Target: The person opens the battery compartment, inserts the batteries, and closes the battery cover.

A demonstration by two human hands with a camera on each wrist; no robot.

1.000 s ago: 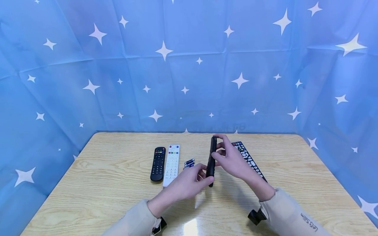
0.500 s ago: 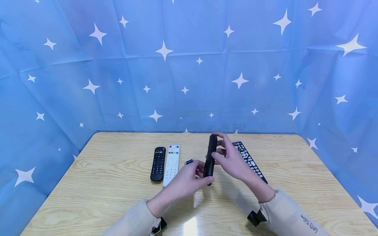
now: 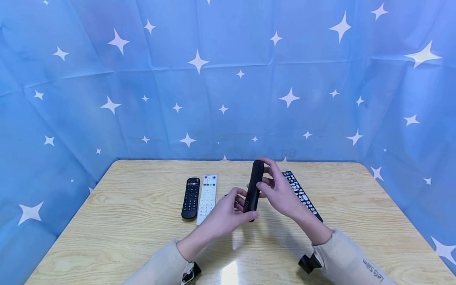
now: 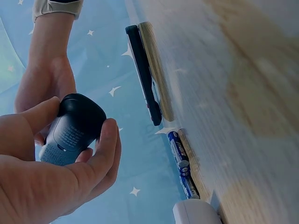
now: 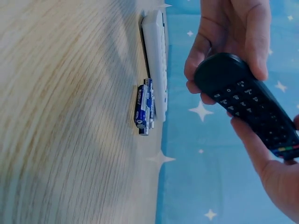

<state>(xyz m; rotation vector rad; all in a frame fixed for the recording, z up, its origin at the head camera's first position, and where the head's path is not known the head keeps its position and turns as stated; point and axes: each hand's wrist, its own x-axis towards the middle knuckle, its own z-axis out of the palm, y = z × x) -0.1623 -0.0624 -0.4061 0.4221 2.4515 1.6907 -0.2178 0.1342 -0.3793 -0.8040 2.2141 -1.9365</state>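
Both hands hold one black remote control (image 3: 254, 185) above the table, tilted, its back toward the head camera. My left hand (image 3: 228, 211) pinches the near end between thumb and fingers. Higher up, my right hand (image 3: 279, 192) grips the far end, thumb on the back and index finger over the top. In the right wrist view the keypad face of the remote (image 5: 252, 105) shows. Printed text marks its back (image 4: 72, 133) in the left wrist view. Blue batteries (image 5: 144, 107) lie on the table, mostly hidden behind the left hand in the head view.
Left of the hands lie a black remote (image 3: 190, 198) and a white remote (image 3: 207, 200), side by side. A longer black remote (image 3: 303, 196) rests partly behind the right hand. The wooden table (image 3: 124, 221) ends at a blue starred curtain (image 3: 228, 87).
The held black remote has turned from edge-on so more of its back faces the head camera. The left hand has shifted slightly up, covering more of the batteries.
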